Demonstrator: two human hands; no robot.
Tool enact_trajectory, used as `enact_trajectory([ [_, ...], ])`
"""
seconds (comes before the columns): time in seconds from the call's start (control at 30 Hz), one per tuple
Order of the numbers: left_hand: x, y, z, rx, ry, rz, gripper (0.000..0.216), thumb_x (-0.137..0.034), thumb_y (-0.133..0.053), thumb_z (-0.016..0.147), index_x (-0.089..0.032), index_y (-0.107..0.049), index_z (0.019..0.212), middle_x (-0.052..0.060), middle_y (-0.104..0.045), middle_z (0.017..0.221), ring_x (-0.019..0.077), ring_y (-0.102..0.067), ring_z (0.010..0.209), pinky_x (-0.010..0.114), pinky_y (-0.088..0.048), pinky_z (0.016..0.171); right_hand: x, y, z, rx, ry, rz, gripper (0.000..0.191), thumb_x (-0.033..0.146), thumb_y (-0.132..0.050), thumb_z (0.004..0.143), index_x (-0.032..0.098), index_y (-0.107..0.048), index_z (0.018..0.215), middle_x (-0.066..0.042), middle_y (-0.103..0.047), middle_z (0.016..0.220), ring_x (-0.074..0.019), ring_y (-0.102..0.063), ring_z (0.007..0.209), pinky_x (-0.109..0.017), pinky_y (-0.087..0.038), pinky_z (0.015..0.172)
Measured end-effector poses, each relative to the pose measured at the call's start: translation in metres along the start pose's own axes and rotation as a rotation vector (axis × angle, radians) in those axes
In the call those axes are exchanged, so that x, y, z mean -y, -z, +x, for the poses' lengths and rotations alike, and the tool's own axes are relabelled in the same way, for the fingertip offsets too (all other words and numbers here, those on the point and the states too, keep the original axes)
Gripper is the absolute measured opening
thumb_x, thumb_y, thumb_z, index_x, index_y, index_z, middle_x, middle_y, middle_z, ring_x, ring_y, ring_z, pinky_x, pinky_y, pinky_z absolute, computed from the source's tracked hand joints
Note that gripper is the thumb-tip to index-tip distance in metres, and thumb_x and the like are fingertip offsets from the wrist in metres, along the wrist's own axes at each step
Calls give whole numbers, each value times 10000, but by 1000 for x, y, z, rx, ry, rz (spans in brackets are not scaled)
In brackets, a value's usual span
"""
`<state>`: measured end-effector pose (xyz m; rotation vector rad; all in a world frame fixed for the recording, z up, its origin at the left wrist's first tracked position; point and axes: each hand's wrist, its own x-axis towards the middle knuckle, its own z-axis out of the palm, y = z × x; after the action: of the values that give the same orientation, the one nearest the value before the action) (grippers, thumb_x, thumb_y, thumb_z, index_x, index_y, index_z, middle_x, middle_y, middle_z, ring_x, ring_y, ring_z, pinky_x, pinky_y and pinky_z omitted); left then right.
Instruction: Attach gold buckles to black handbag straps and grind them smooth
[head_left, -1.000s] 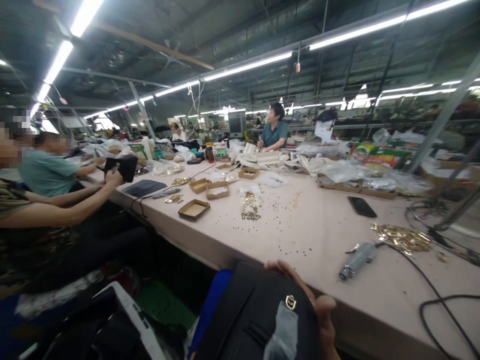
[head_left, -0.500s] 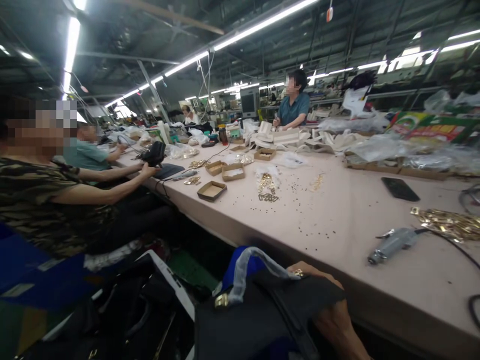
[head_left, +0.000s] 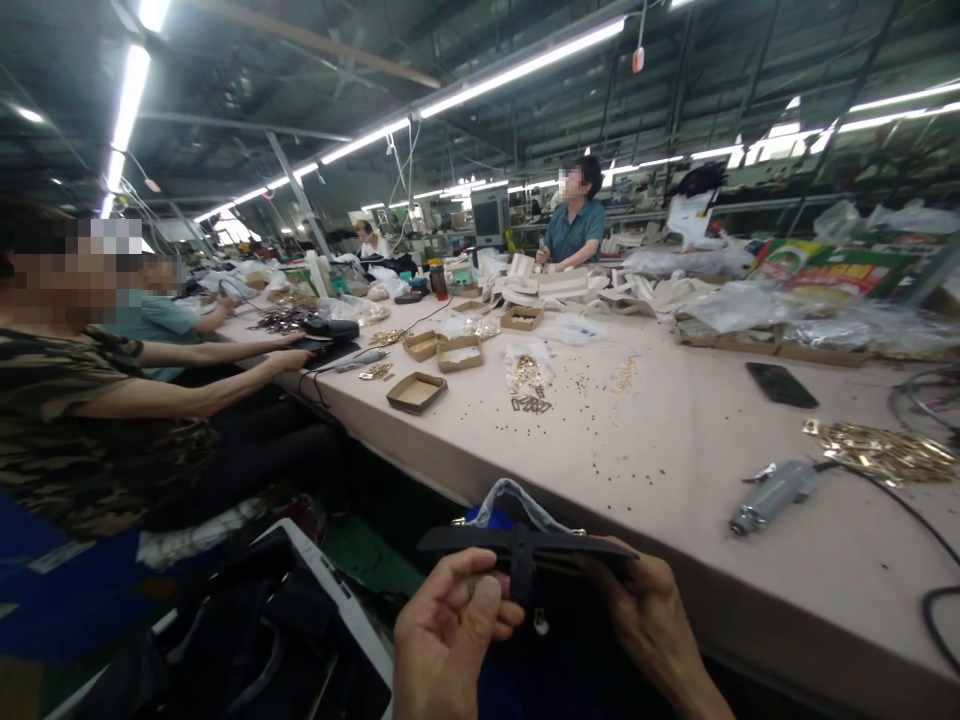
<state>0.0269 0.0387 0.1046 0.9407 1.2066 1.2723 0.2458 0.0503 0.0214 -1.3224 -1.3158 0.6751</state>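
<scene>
A black handbag (head_left: 559,544) is held upright at the table's near edge, its top towards me. Pale wrapping covers its raised handle (head_left: 501,490), and gold fittings show at the handle's ends. With fingers curled and thumb up, my left hand (head_left: 457,625) grips the short black strap (head_left: 521,568) at the middle of the flap. My right hand (head_left: 652,610) is closed round the bag's right side, its fingertips partly hidden behind the flap. A small metal clasp (head_left: 540,622) shows below the strap. The bag's lower body is dark and hard to make out.
A grey power screwdriver (head_left: 776,495) with a cord lies on the table (head_left: 697,420), near a heap of gold fittings (head_left: 881,450) and a phone (head_left: 780,385). Small cardboard boxes (head_left: 416,392) stand further left. A white-rimmed bin (head_left: 330,580) holds black bags. A co-worker (head_left: 90,400) sits left.
The handbag has turned so its flap edge faces me. My left hand has come into view and closed on the strap. The co-worker at left has lowered a black bag to the table.
</scene>
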Motion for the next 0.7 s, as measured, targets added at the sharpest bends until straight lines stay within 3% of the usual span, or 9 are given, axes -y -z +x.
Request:
enact_trajectory([
  [0.13, -10, -23, 17, 144, -109, -58, 423, -371, -926, 737, -151, -748, 1052, 86, -789, 827, 213, -747, 706, 284, -615, 687, 1, 1, -1, 14, -30, -4, 375, 535, -676, 957, 193, -821, 1011, -51, -764, 846, -253, -722, 766, -293, -561, 699],
  [0.27, 1, -28, 32, 285, -107, -77, 427, -314, -934, 716, -149, -796, 1085, 80, -779, 785, 241, -761, 678, 319, -646, 653, -10, 3, 1, 1, -120, 6, 390, 551, -667, 945, 203, -823, 1027, -31, -748, 801, -257, -709, 765, -299, -556, 706],
  [0.33, 3, -32, 38, 311, -140, -37, 323, -302, -907, 759, -150, -817, 1029, 94, -785, 807, 249, -765, 690, 330, -648, 661, -15, 3, 3, -25, -156, -13, 410, 571, -669, 927, 198, -826, 996, -32, -743, 773, -259, -695, 733, -310, -556, 696],
  [0.47, 1, -47, 44, 360, -465, 102, 40, -213, -797, 878, -196, -832, 888, 68, -763, 758, 204, -730, 681, 288, -603, 659, -19, 5, 9, -123, -225, -91, 438, 601, -695, 873, 182, -814, 827, -46, -733, 696, -263, -676, 658, -310, -540, 617],
  [0.57, -1, -49, 44, 231, -673, 218, 81, -178, -776, 889, -233, -829, 861, 46, -766, 796, 197, -728, 735, 276, -604, 699, -20, 9, 13, -96, -198, -96, 403, 565, -673, 907, 189, -815, 891, -36, -750, 750, -256, -692, 714, -293, -537, 652],
  [0.7, -5, -20, 54, -183, -630, 378, 86, -298, -800, 869, -223, -801, 910, 57, -793, 980, 231, -761, 850, 299, -648, 791, -31, 10, 14, -131, -222, -156, 437, 582, -678, 897, 179, -776, 759, -8, -654, 592, -191, -558, 524, -280, -429, 510],
])
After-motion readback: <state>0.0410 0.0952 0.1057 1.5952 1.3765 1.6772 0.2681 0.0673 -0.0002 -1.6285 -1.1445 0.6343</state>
